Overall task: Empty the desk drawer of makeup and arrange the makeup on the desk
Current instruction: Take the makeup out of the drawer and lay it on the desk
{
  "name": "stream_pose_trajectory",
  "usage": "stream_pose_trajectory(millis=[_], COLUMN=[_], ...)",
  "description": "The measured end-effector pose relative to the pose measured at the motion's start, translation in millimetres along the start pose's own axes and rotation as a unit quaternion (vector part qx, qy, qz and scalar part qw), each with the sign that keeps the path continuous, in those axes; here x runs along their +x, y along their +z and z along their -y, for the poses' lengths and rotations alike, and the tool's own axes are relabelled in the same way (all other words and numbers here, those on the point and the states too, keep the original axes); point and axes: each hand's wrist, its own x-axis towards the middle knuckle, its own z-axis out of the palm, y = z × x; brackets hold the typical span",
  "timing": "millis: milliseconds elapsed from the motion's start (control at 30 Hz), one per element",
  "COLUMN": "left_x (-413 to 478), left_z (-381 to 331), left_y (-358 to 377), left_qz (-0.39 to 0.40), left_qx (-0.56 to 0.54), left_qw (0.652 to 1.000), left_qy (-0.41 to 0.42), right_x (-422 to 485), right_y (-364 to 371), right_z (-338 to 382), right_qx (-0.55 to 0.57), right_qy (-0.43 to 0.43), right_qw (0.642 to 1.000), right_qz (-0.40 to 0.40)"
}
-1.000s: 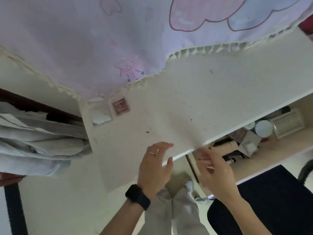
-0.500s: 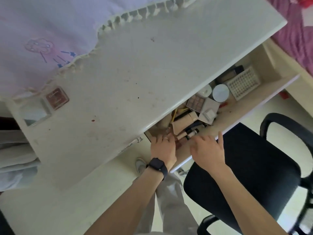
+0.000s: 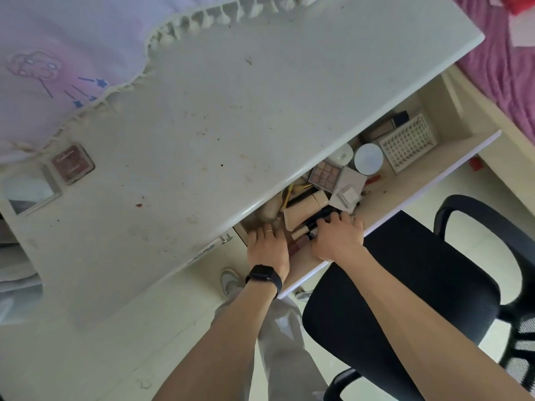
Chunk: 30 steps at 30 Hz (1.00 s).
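Desk (image 3: 260,111): nearly bare; brown compact (image 3: 72,165) far left.
Left hand (image 3: 267,246): in drawer (image 3: 405,195), grip unclear.
Right hand (image 3: 338,235): fingers over tubes (image 3: 302,233), grip unclear.
Progress: makeup mostly still inside.

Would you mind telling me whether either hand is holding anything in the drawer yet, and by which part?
It cannot be told: both the left hand and the right hand lie over the makeup tubes, fingers hiding any grip.
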Motion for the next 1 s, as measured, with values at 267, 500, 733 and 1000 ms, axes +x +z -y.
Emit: stream_pose_trajectory(millis=[267,500,733,1000], left_x=[-3,-14,-30,-46], left_z=[7,18,46,61], left_y=[-6,-20,-43,-80], left_qz=[0.030,-0.058,-0.109,-0.166], left_qx=[-0.021,-0.090,-0.205,-0.307], left_qw=[0.999,0.992,0.970,0.937], left_qy=[0.031,0.072,0.068,0.031], right_x=[10,9,-7,-10], right_y=[-5,-7,-5,6], right_z=[-2,-4,13,41], right_qx=[0.037,0.001,0.074,-0.032], right_qy=[-0.035,-0.087,-0.206,-0.203], right_qw=[0.999,0.996,0.976,0.979], right_qz=[0.011,0.011,0.023,0.000])
